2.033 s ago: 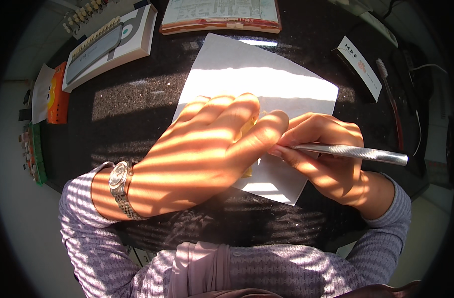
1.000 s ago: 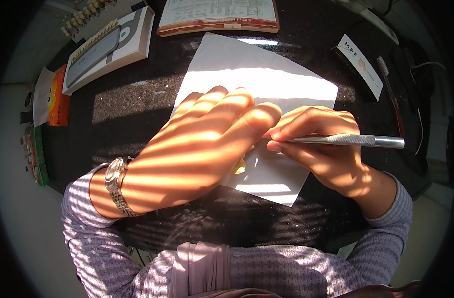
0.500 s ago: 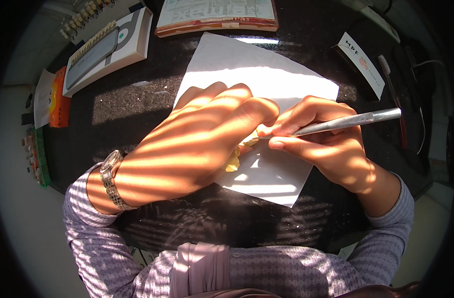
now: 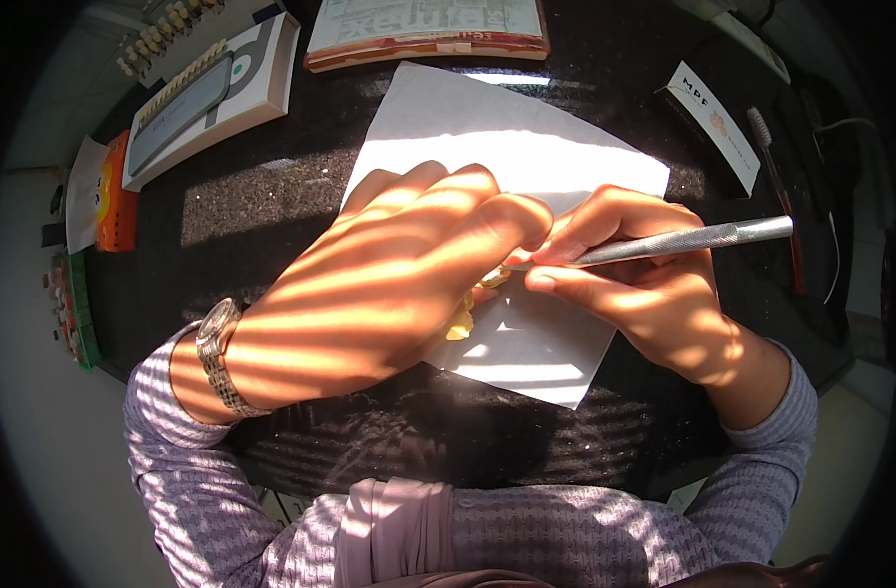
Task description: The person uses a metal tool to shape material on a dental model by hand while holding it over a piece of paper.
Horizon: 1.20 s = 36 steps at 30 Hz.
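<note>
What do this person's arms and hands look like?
Both sleeves are pale purple-grey, textured and striped, ending short of the wrists. The left hand has no visible glove, and a silver-coloured metal watch circles that wrist. The right hand has no glove, and no watch shows there.

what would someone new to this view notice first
Probably the left hand, striped with sunlight, left of centre, partly over the white paper. Next, the silver tool in the right hand, its handle pointing right. A yellow piece peeks out from under the left hand, near the picture's middle.
</note>
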Tool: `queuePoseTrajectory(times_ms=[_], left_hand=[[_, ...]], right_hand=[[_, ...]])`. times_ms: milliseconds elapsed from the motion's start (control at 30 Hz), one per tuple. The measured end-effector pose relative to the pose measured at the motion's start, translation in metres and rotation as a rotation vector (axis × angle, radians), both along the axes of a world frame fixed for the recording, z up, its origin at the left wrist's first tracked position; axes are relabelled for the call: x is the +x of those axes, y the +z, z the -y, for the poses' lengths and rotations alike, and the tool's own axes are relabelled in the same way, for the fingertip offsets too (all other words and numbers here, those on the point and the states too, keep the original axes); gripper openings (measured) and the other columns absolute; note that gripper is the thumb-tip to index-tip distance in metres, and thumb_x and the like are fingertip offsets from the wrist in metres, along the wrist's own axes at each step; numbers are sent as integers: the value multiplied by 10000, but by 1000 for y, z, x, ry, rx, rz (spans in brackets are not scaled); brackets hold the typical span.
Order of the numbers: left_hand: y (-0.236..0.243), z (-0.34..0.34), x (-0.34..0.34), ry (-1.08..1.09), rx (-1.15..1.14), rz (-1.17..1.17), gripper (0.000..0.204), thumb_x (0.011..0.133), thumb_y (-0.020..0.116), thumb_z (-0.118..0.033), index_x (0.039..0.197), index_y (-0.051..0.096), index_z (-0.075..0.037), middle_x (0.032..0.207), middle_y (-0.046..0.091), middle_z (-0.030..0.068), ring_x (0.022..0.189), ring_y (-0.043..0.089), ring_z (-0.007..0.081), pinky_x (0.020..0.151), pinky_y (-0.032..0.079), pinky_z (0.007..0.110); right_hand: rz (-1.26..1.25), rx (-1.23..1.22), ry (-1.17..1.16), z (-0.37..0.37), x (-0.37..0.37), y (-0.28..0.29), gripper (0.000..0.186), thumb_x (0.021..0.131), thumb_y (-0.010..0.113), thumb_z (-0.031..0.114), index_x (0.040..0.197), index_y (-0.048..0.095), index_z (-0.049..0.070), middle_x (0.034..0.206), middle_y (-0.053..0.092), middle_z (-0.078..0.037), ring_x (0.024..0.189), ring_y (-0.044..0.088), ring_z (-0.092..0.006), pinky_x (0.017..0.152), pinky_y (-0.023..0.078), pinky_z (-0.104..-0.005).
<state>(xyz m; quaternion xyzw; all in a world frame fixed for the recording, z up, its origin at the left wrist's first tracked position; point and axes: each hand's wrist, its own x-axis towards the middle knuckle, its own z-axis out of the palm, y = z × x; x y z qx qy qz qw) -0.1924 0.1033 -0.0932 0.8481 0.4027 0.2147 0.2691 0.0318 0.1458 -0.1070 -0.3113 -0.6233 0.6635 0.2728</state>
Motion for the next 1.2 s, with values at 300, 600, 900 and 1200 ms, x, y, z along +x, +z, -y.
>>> queuePoseTrajectory(times_ms=[300, 600, 900, 1200], left_hand=[[1, 1, 1, -13, 24, -20, 583, 709, 802, 17, 1179, 473, -84, 1045, 625, 101, 951, 632, 312, 858, 460, 424], [0, 2, 0, 9, 18, 5, 583, 704, 797, 30, 1183, 483, -73, 1020, 618, 107, 922, 632, 320, 828, 477, 428], [-1, 2, -1, 9, 16, 1, 562, 711, 818, 12, 1155, 486, -76, 1015, 617, 109, 931, 630, 325, 831, 475, 431], [-19, 2, -6, -69, 129, 125, 597, 753, 808, 0, 1190, 413, -98, 1023, 617, 122, 950, 651, 306, 842, 482, 445]], right_hand=[[-51, -38, -13, 1, 3, -2, 178, 757, 792, -99, 858, 695, 10, 888, 700, -95, 913, 718, -197, 839, 580, -300], [23, 490, 57, 0, 1, -9, 99, 821, 777, 10, 879, 706, -27, 869, 737, -130, 839, 737, -207, 751, 583, -311], [-36, 316, -39, 6, -1, -14, 80, 843, 770, 36, 898, 723, 2, 836, 727, -94, 764, 707, -142, 673, 548, -264], [-134, -131, -95, -4, 5, -7, 180, 844, 704, -110, 943, 610, 8, 985, 680, -143, 951, 726, -265, 810, 624, -331]])
